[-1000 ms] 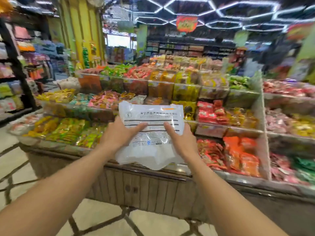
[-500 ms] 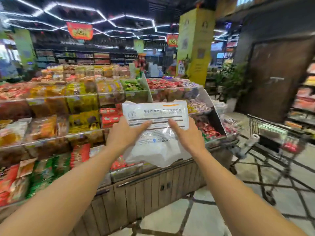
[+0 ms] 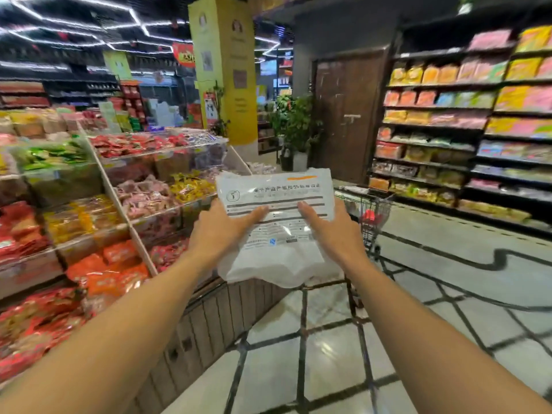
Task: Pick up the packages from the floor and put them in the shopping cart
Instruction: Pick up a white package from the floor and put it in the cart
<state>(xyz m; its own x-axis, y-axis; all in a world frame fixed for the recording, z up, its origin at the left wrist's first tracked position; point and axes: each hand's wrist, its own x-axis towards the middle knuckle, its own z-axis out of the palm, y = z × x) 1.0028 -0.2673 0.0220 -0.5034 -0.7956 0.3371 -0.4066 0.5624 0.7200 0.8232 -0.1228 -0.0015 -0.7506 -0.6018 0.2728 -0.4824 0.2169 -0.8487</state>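
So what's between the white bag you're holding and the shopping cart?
Nothing. In the head view, the white package, held by the left hand and right hand, overlaps the shopping cart just behind it.

Print on the white package is too blurred to read.

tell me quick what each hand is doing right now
Left hand: closed on the package, left edge.
Right hand: closed on the package, right edge.
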